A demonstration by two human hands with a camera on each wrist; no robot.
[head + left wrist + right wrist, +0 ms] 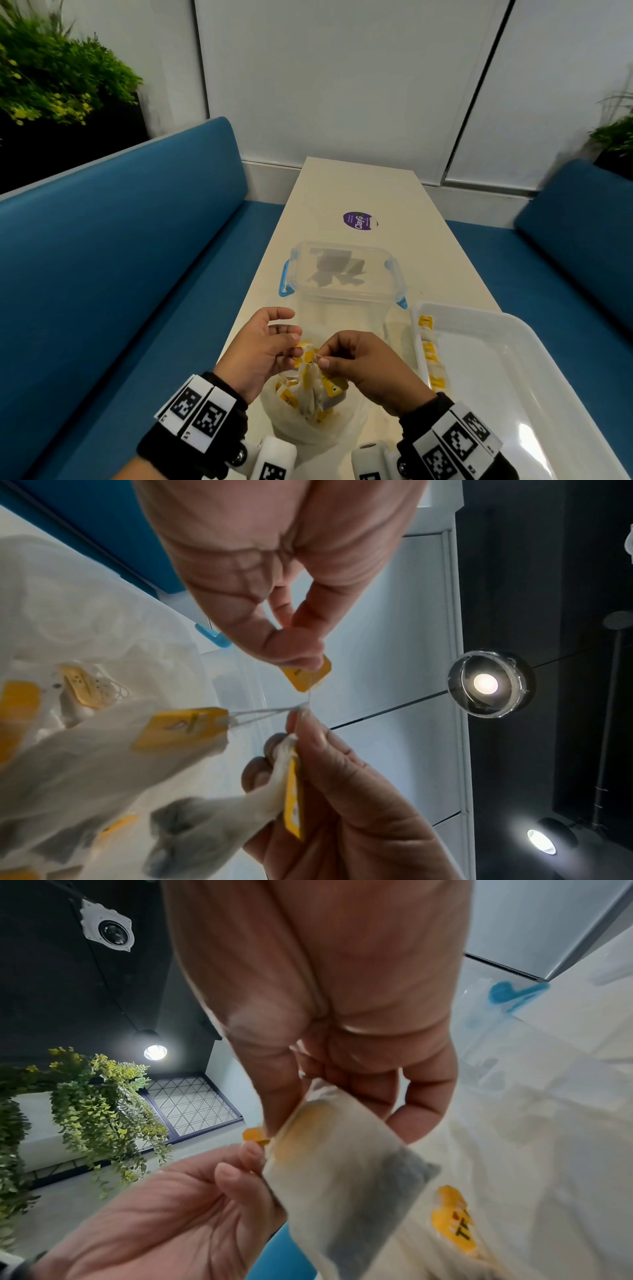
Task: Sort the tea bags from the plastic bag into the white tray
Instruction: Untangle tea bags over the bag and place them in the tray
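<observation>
Both hands hover above the crumpled plastic bag [298, 425], which holds several tea bags with yellow tags. My left hand [296, 346] pinches a yellow tag [308, 674] between thumb and fingers. A thin string [267, 712] runs from it to the bunch. My right hand [322, 359] pinches the top of a tea bag [342, 1167] that hangs down, with another tag [294, 799] against its fingers. More tea bags [310, 387] dangle tangled under both hands. The white tray [534, 346] stands to the right, with a few tea bags [430, 353] lined along its left wall.
A clear plastic box [342, 274] with blue clips stands just beyond the hands on the narrow cream table [342, 192]. A purple sticker [359, 221] lies farther back. Blue benches flank the table on both sides, with plants in the far corners.
</observation>
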